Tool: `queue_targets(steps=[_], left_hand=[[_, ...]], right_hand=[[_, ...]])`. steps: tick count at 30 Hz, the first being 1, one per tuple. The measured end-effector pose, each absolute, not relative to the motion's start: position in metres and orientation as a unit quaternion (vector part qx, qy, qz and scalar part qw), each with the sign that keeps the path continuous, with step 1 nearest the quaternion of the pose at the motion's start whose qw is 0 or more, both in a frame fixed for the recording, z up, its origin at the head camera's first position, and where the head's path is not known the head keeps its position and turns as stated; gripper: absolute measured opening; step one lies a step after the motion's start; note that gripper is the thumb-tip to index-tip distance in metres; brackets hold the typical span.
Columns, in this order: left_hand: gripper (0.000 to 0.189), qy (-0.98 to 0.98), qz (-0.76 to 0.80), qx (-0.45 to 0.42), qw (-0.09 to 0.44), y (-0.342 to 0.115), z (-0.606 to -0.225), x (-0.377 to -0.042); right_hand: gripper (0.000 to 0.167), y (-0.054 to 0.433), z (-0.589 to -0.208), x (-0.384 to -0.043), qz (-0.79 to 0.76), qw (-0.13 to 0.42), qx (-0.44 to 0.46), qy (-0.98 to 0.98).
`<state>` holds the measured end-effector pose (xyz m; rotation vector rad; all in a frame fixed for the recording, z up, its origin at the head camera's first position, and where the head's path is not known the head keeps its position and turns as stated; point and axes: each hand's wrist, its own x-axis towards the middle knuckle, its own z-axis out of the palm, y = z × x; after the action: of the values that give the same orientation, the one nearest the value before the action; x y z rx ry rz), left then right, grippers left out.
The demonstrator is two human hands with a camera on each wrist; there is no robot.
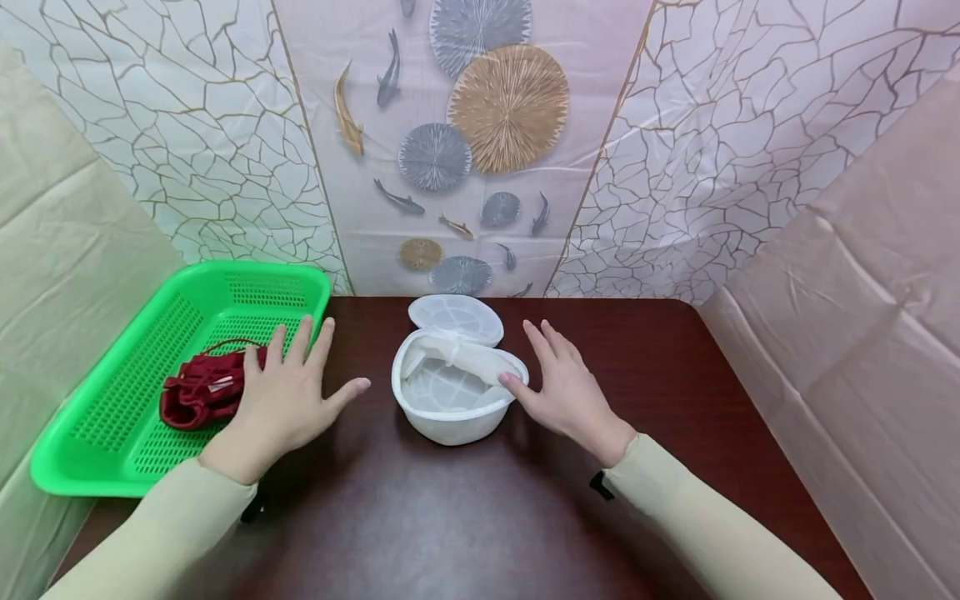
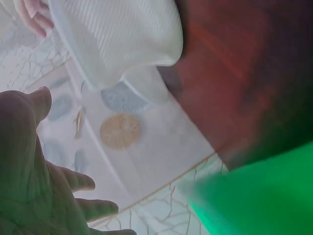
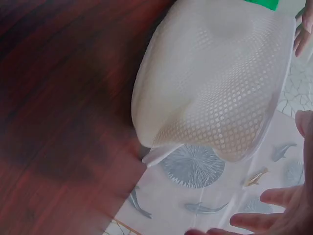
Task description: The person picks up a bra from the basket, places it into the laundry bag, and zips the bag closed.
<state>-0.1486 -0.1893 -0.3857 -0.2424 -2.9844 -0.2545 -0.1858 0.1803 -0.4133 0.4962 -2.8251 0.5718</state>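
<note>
A white mesh laundry bag stands on the dark table, its round lid flipped back behind it. Along the inside of its rim runs a fold of white fabric. My right hand is at the bag's right side, fingers stretched out, the thumb by the rim; whether it touches cannot be told. With fingers spread, my left hand hovers at the right side of the green basket, holding nothing. Partly behind that hand, a maroon drawstring pouch lies in the basket. The right wrist view shows the bag's mesh wall close up.
The dark red-brown table meets a patterned wall covering at its back edge. Beige cloth panels rise on both sides. The green basket takes up the table's left part.
</note>
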Motion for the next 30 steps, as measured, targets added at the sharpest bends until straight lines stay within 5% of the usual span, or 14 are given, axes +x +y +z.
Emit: queue_targets(steps=[5,18,30], left_hand=[[0.100,-0.991,-0.109,-0.072,0.038,-0.202,-0.368,-0.149],[0.104,-0.992,-0.120,-0.022,0.008,-0.253,-0.358,-0.172],[0.109,-0.990,-0.123,0.006,-0.064,-0.288,-0.374,-0.182]], right_hand=[[0.085,0.179,-0.414,-0.186,0.284,0.079,0.140,-0.945],[0.069,0.176,-0.418,-0.195,0.636,-0.100,0.009,-0.765],[0.055,0.171,-0.432,-0.196,0.640,-0.094,-0.035,-0.762]])
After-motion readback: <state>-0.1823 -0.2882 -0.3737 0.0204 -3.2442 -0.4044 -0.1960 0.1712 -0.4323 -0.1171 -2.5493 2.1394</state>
